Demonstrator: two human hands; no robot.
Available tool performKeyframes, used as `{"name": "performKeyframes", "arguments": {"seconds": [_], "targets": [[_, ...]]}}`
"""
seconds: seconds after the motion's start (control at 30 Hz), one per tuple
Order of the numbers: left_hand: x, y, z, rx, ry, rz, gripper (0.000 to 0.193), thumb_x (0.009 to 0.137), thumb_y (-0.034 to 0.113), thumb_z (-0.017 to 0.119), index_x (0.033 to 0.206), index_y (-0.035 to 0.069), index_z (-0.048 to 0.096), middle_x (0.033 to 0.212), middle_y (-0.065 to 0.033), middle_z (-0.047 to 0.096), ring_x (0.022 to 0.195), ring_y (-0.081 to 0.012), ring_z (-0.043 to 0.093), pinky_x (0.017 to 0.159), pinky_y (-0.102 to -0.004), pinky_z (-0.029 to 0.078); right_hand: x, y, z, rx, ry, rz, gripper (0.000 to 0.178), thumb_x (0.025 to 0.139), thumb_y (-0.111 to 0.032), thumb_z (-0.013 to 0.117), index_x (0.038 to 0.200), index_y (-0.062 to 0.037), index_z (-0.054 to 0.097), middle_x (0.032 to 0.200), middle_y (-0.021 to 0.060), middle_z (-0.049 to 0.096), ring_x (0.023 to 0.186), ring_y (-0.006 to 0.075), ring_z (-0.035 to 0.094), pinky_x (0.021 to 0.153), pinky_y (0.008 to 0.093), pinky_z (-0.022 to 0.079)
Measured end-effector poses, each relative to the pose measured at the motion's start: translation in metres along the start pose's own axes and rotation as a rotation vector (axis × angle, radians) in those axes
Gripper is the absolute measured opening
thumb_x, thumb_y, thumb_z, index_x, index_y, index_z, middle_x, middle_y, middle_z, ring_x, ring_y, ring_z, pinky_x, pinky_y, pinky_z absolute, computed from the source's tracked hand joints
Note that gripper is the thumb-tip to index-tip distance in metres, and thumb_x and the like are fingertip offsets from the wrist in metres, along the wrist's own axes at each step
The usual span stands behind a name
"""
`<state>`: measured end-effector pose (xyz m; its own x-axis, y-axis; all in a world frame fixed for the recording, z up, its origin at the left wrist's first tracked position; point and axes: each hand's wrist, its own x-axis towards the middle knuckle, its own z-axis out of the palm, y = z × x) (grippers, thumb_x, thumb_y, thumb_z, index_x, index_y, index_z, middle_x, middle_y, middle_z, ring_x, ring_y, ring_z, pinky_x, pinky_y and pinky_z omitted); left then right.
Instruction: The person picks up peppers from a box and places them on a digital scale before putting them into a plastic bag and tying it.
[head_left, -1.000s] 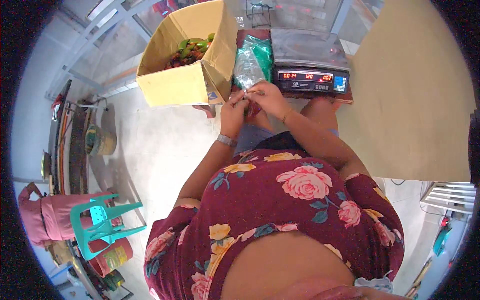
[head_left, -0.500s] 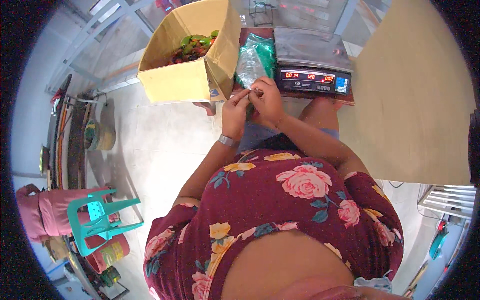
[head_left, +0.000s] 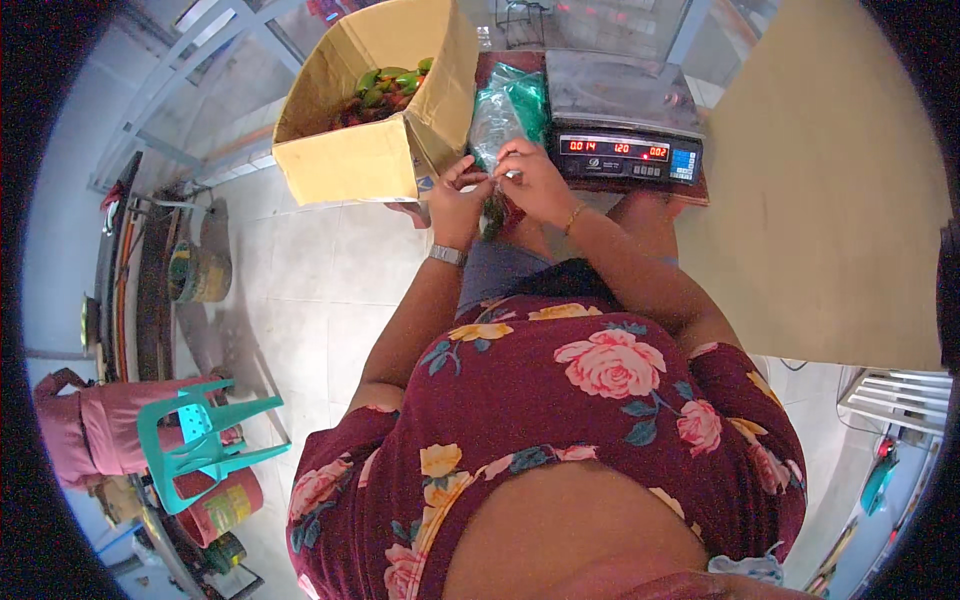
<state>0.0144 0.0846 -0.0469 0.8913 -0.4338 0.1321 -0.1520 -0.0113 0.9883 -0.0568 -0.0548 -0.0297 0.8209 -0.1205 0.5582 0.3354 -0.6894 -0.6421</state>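
Note:
My left hand [head_left: 456,209] and my right hand [head_left: 538,187] meet fingertip to fingertip in front of the bench. Both pinch the gathered top of a small clear plastic bag [head_left: 493,213]. Something green and red, like the peppers in the box, shows below my fingers; the bag's outline is partly hidden. Just beyond my hands, a pile of clear and green plastic bags [head_left: 510,108] lies on the bench. Left of it, a cardboard box [head_left: 345,162] holds green and dark red peppers [head_left: 388,88].
A digital scale [head_left: 627,90] with a lit red display stands right of the bags. A large pale board [head_left: 825,210] fills the right side. At the left are a teal plastic chair [head_left: 205,440], a red bucket [head_left: 222,508] and a basket [head_left: 203,272].
My hands have shifted slightly, the left one outward and down, with its fingers more spread. The green and red contents below them now show more. The scale and box stay put.

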Motion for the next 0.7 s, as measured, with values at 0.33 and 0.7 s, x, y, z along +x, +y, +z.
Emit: {"name": "performKeyframes", "arguments": {"seconds": [0.33, 0.7], "targets": [[0.002, 0.001, 0.010, 0.067, 0.094, 0.137, 0.024, 0.071, -0.002, 0.067, 0.092, -0.001, 0.056, 0.079, -0.0068, 0.063, 0.071, -0.0135, 0.061, 0.065, -0.0241, 0.050, 0.008, -0.001, -0.003, -0.134, 0.033, -0.045, 0.009, 0.066, -0.006, 0.064, 0.074, -0.0031, 0.061, 0.096, 0.0091, 0.052, 0.095, 0.0288, 0.049, 0.086, 0.0369, 0.038], [0.000, 0.005, 0.004, -0.326, -0.172, 0.130, 0.018, 0.078, -0.003, 0.062, 0.091, 0.005, 0.053, 0.085, -0.0031, 0.061, 0.078, -0.0090, 0.056, 0.071, -0.0225, 0.047, -0.002, 0.021, 0.007, 0.432, 0.040, 0.409, 0.022, 0.076, -0.018, 0.065, 0.092, -0.0023, 0.062, 0.096, 0.0110, 0.060, 0.093, 0.0222, 0.057, 0.084, 0.0305, 0.043]]}}
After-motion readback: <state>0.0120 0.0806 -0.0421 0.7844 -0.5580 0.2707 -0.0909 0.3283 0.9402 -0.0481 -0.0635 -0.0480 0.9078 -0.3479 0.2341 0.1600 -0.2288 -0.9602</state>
